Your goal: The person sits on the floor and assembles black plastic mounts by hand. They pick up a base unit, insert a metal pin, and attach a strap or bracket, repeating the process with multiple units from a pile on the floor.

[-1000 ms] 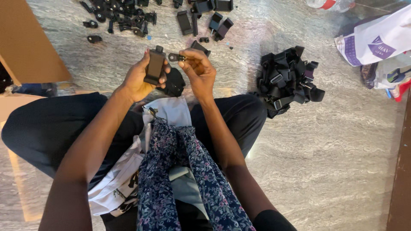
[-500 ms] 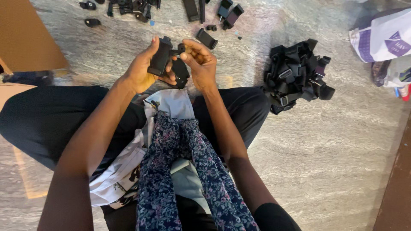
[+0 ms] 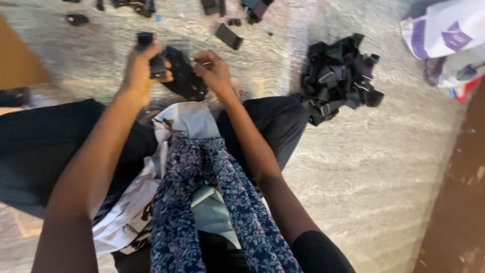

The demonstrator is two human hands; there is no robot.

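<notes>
My left hand (image 3: 136,68) grips a black rectangular plastic block (image 3: 154,58), held up in front of my lap. My right hand (image 3: 214,73) is pinched on a small metal-tipped piece (image 3: 202,62) right beside that block. Between and below both hands lies a black pouch-like part (image 3: 184,81). The view is blurred, so I cannot tell whether the small piece touches the block. My legs in dark trousers and a flowered cloth (image 3: 202,202) fill the lower middle.
A heap of black straps with buckles (image 3: 338,76) lies on the marble floor to the right. Several loose black plastic parts (image 3: 227,35) are scattered at the top. White and purple bags (image 3: 444,30) sit top right. A brown cardboard sheet (image 3: 17,65) is at left.
Both hands have shifted left in view and the picture has blurred with head motion. The small piece has come closer to the black block.
</notes>
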